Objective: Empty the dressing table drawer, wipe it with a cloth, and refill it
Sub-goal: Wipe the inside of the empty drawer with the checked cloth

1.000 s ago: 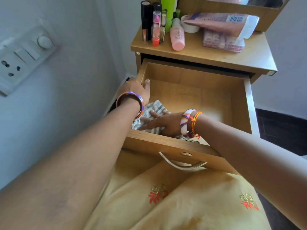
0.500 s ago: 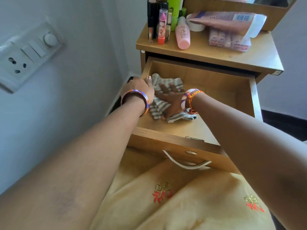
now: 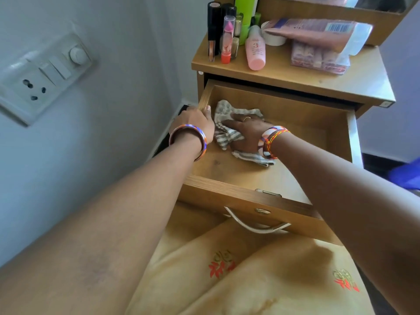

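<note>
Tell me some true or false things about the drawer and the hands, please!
1. The right hand presses flat on the striped cloth inside the drawer. True.
2. The left hand is pulling the drawer handle. False: it holds the drawer's left side wall; the metal handle is untouched.
3. The drawer is full of makeup. False: only the cloth is inside; the makeup stands on the tabletop.
4. The pink bottle is on the tabletop. True.
</note>
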`<action>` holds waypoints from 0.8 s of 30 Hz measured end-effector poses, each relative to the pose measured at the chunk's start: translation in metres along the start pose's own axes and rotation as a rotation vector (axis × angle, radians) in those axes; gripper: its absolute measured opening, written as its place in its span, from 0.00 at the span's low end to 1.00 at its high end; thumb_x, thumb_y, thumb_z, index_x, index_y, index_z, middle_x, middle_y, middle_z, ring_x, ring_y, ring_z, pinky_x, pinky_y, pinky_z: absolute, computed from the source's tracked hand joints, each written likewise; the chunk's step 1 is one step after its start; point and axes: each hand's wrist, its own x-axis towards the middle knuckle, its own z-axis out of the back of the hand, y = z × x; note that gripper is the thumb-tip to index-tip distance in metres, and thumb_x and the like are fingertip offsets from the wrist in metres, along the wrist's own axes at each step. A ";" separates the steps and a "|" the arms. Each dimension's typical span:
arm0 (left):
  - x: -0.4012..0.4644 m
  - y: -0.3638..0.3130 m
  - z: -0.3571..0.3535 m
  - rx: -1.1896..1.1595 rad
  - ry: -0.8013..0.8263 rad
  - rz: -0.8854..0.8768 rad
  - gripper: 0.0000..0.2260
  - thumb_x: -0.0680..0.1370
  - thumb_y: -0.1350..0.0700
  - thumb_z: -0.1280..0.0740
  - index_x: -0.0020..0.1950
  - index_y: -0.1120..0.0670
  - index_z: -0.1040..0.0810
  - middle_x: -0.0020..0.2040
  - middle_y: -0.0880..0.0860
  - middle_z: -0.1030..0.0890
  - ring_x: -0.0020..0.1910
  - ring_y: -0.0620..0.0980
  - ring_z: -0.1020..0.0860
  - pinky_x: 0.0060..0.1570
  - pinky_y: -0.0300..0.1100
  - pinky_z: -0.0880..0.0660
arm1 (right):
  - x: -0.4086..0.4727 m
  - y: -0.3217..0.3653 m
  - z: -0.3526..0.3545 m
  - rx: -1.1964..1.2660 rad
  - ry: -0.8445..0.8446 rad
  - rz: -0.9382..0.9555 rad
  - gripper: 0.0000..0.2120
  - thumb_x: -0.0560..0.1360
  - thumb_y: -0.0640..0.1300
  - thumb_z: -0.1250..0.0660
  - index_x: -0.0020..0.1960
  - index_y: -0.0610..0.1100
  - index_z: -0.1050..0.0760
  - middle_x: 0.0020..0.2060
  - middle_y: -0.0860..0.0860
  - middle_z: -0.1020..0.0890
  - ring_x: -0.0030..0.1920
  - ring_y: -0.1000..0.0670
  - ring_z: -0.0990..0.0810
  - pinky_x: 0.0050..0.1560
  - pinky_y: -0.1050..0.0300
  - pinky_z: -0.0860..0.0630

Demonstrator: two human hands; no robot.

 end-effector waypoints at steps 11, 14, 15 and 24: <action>-0.006 0.000 0.002 -0.044 0.025 0.017 0.25 0.82 0.45 0.51 0.62 0.63 0.28 0.61 0.63 0.24 0.59 0.62 0.25 0.55 0.51 0.29 | -0.074 -0.073 0.014 0.032 -0.030 -0.443 0.27 0.65 0.48 0.26 0.62 0.45 0.27 0.57 0.41 0.22 0.58 0.39 0.24 0.57 0.53 0.26; -0.005 0.001 0.002 -0.043 0.026 0.020 0.25 0.82 0.45 0.51 0.62 0.63 0.28 0.61 0.62 0.24 0.59 0.62 0.25 0.54 0.51 0.29 | -0.077 -0.053 0.006 -0.017 0.016 -0.517 0.29 0.67 0.47 0.28 0.65 0.43 0.32 0.60 0.40 0.28 0.61 0.36 0.28 0.61 0.47 0.28; -0.004 0.001 0.001 -0.042 0.025 0.020 0.25 0.82 0.45 0.51 0.62 0.63 0.28 0.61 0.63 0.24 0.59 0.62 0.25 0.55 0.51 0.29 | -0.076 -0.042 0.002 -0.031 0.037 -0.531 0.29 0.69 0.45 0.30 0.67 0.41 0.36 0.62 0.39 0.31 0.63 0.35 0.30 0.62 0.45 0.29; -0.003 0.001 0.003 -0.047 0.024 0.003 0.24 0.82 0.46 0.50 0.61 0.62 0.27 0.61 0.63 0.24 0.60 0.62 0.25 0.55 0.49 0.29 | -0.051 0.060 -0.008 0.069 0.254 0.055 0.29 0.78 0.51 0.41 0.76 0.50 0.45 0.77 0.47 0.51 0.76 0.42 0.53 0.74 0.46 0.50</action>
